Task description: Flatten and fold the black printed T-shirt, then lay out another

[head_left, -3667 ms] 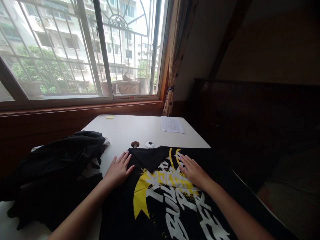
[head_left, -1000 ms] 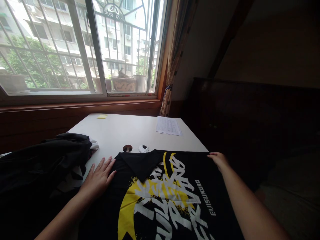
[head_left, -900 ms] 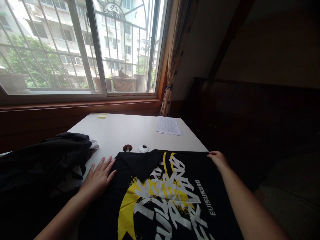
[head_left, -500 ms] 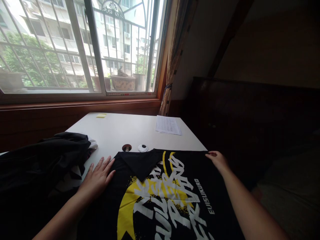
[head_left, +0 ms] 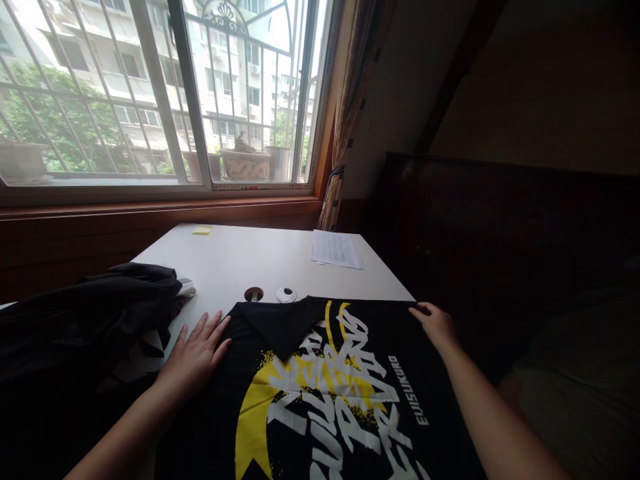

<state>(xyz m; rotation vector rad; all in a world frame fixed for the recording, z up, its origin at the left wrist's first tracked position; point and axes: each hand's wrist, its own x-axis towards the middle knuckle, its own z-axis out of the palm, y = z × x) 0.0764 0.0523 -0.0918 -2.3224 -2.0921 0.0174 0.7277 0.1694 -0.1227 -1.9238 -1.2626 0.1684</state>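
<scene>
A black T-shirt (head_left: 350, 387) with white lettering and yellow shapes lies spread on the white table, its print facing up. One sleeve (head_left: 275, 327) is folded inward over the print at the upper left. My left hand (head_left: 197, 347) rests flat with fingers spread, at the shirt's left edge. At the far right corner, my right hand (head_left: 434, 323) pinches the shirt's edge between thumb and fingers. The near part of the shirt runs out of view at the bottom.
On the left lies a heap of dark clothing (head_left: 100, 313). Farther back on the white table (head_left: 250, 257) are printed papers (head_left: 337, 249) and a yellow sticky note (head_left: 203, 231). A round cable hole (head_left: 254, 294) and its white cover (head_left: 286, 295) sit just beyond the shirt. A barred window stands behind.
Almost nothing differs. My right hand has shifted very slightly left, still holding the shirt's corner; my left hand stays in place.
</scene>
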